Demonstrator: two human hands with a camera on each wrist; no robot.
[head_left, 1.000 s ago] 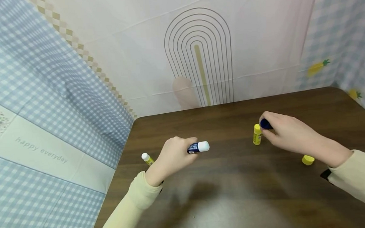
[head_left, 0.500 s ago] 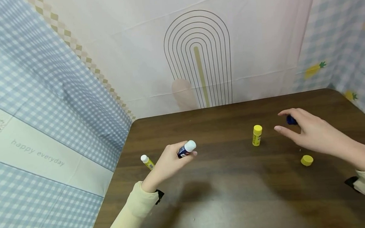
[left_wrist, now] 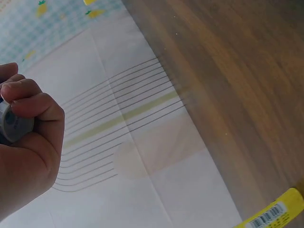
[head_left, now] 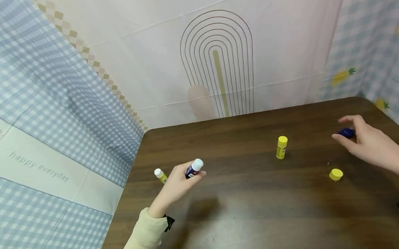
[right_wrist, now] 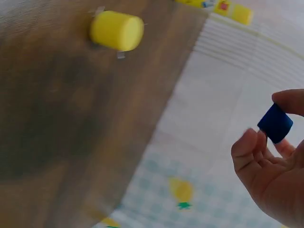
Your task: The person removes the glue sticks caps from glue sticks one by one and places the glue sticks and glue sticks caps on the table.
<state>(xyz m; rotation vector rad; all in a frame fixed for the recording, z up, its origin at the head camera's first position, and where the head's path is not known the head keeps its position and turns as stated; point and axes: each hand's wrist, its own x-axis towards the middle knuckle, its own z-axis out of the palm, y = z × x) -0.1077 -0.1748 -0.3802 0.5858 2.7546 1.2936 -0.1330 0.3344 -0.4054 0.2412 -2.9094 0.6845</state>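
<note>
My left hand grips a dark blue glue stick whose white end points up and to the right. In the left wrist view, curled fingers wrap round its grey end. Over the right part of the table, my right hand pinches a blue cap between thumb and fingers. That cap shows plainly in the right wrist view, off the table. Below it lies a yellow cap. A yellow glue stick stands upright between the hands.
Another yellow glue stick with a white end lies left of my left hand, partly hidden by it. The brown wooden table ends against a patterned cloth at the back. Checked cloth hangs on the left.
My right hand has moved right with the blue cap, away from the upright yellow glue stick. The left hand has shifted left and slightly down, tilting its glue stick more upright.
</note>
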